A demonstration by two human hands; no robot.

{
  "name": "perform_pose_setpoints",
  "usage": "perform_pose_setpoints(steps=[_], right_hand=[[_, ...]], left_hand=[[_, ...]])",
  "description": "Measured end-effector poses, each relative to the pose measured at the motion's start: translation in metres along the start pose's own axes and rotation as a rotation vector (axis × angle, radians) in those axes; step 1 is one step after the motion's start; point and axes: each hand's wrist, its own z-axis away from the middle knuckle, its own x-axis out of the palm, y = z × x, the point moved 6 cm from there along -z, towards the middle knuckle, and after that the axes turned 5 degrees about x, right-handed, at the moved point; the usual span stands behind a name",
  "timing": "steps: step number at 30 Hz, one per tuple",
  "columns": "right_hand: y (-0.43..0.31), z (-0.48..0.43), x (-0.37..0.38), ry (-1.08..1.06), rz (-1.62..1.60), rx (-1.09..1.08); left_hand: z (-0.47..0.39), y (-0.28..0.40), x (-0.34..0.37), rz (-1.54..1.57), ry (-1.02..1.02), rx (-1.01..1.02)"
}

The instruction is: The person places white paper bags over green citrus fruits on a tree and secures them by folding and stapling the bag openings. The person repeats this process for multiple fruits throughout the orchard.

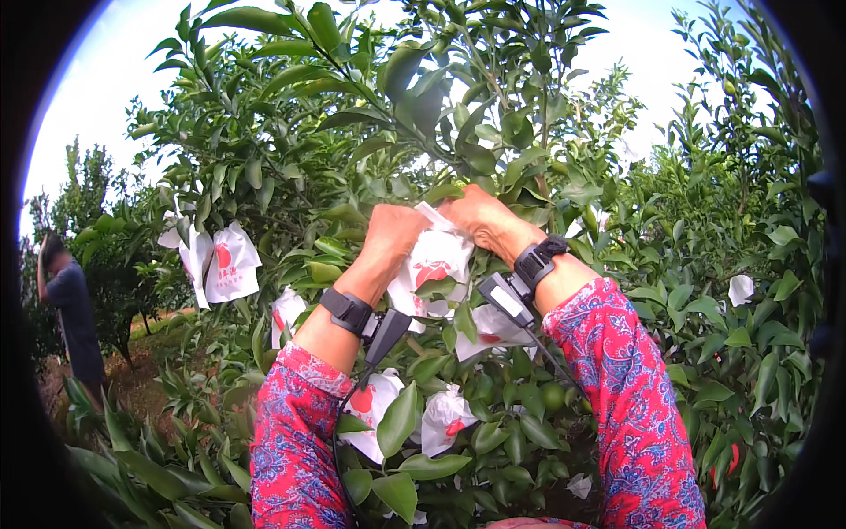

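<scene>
A white paper fruit bag [423,254] with a red fruit print hangs among the citrus leaves in front of me. My left hand [396,223] is closed at the left side of its top, fingers bent out of sight. At the upper right, my right hand [477,210] grips the gathered mouth of the same bag. A folded white strip [436,217] of the bag sticks up between the two hands. Whatever the bag holds is hidden. Just below hangs another white bag [492,330], partly covered by leaves.
More bagged fruit hangs at the left [232,264] and lower down, including a crumpled bag [447,420]. A green fruit [552,395] shows among leaves. Leafy branches [410,86] reach overhead. Cables run from my wrist devices [505,299]. Another person [71,311] stands at the far left.
</scene>
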Motion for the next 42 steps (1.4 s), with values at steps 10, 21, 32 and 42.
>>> perform_pose_setpoints(steps=[10,21,32,42], right_hand=[[-0.043,0.058,-0.013,-0.208,0.524,-0.517],[-0.063,0.047,0.012,0.033,0.712,-0.701],[-0.066,0.016,0.03,0.153,0.742,-0.676],[-0.06,0.028,0.04,-0.186,0.557,-0.619]], left_hand=[[-0.01,0.002,-0.007,-0.203,0.013,0.142],[0.007,0.01,-0.012,-0.297,0.036,0.373],[0.028,0.014,-0.003,-0.584,0.025,0.96],[0.018,-0.013,-0.02,-0.001,-0.035,0.409]])
